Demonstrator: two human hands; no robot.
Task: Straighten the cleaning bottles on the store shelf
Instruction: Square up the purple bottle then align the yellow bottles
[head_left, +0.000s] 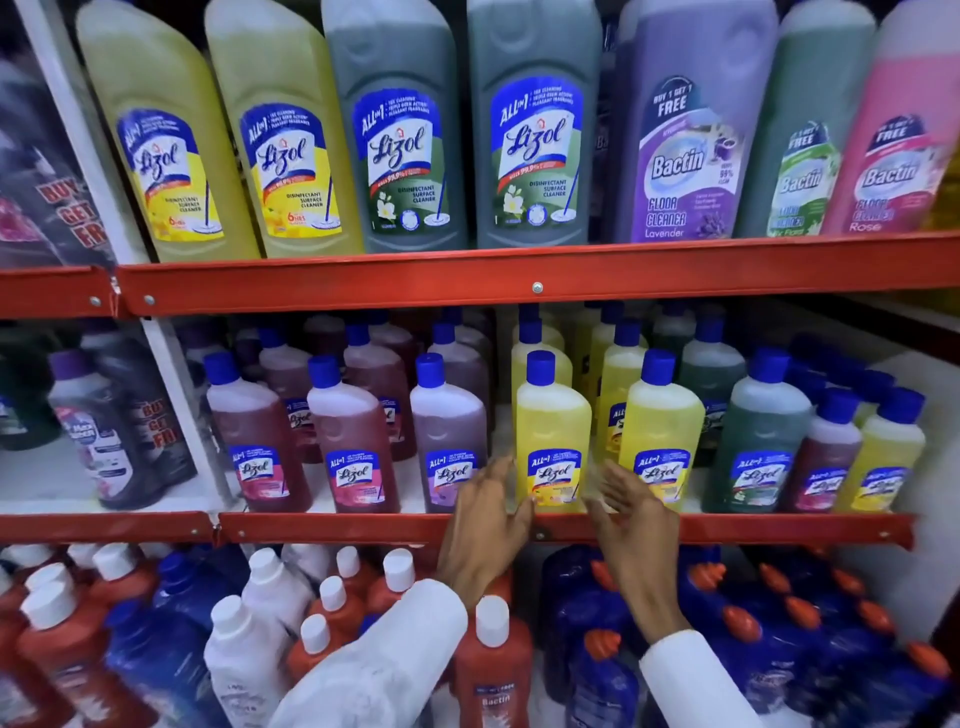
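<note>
A small yellow Lizol bottle (552, 431) with a blue cap stands upright at the front of the middle shelf (363, 527). My left hand (485, 530) is at its lower left, fingers spread, fingertips touching its base. My right hand (634, 519) is just to its lower right, fingers apart, in front of a second yellow Lizol bottle (662, 431). Neither hand grips anything. Both arms wear white sleeves. Pink (353, 441) and purple (449, 441) Lizol bottles stand to the left, a green one (758, 441) to the right.
Large Lizol and Bactin bottles (535, 135) fill the top shelf above a red shelf edge (535, 275). The bottom shelf holds white-capped red bottles (491, 670) and dark blue bottles with orange caps (753, 639). A white upright post (171, 395) divides the left bay.
</note>
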